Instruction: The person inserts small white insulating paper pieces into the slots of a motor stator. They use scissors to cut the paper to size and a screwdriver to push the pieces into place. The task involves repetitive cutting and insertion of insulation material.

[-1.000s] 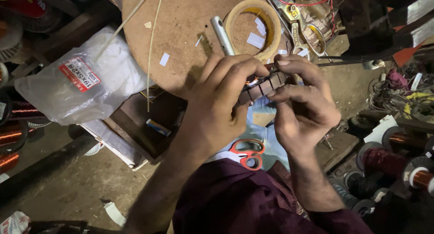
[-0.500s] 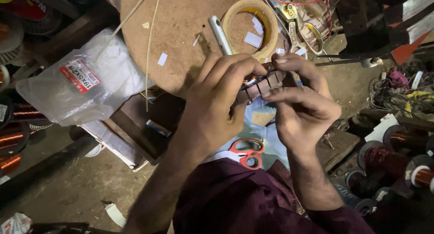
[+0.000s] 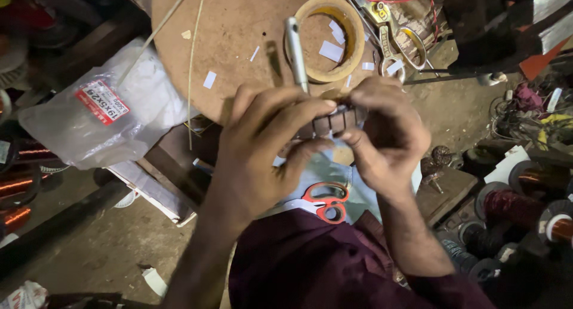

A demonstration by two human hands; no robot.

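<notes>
Both my hands hold a small dark slotted metal core [image 3: 334, 119] between them, just in front of a round wooden board [image 3: 239, 40]. My left hand [image 3: 262, 148] wraps it from the left, fingers curled over the top. My right hand [image 3: 385, 133] pinches its right end with thumb and fingers. Most of the core is hidden by my fingers. A metal rod-like tool [image 3: 295, 49] lies on the board just beyond my hands, next to a roll of tape [image 3: 329, 37]. Red-handled scissors [image 3: 325, 200] rest on my lap below.
A clear plastic bag with a red label [image 3: 98, 115] lies at the left. Spools of copper wire [image 3: 537, 207] sit at the right and more [image 3: 15, 189] at the far left edge. Pliers [image 3: 394, 52] lie past the tape roll. Paper scraps dot the board.
Both hands have stayed on the core, shifting slightly; my right fingers have closed further over its right end. The view has drifted a little.
</notes>
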